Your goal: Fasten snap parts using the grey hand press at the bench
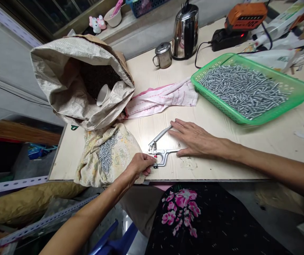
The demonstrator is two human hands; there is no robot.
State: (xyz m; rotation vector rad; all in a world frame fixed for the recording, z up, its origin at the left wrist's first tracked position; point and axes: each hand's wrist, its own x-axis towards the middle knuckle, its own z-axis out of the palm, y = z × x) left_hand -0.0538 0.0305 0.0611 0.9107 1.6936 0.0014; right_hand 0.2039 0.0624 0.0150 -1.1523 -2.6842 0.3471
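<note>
Silver snap pliers [164, 158] with a coil spring lie near the table's front edge, their handles spread wide. My right hand [194, 138] spans the handle ends, fingertips at the upper handle and thumb at the lower one. At the jaw end, beside a small red part, my left hand [142, 163] is closed in a pinch; what sits between the fingertips is too small to make out. Left of that hand, a pile of small silver metal pieces [106, 152] rests on a patterned yellowish cloth [125, 141].
A green basket [234, 118] of short silver metal rods stands at right. A large open sack [61, 67] holding a white cup [103, 95] leans at left. Behind are a pink-striped towel [165, 97], metal mug [163, 56], kettle [185, 32] and orange battery [245, 17] on a charger.
</note>
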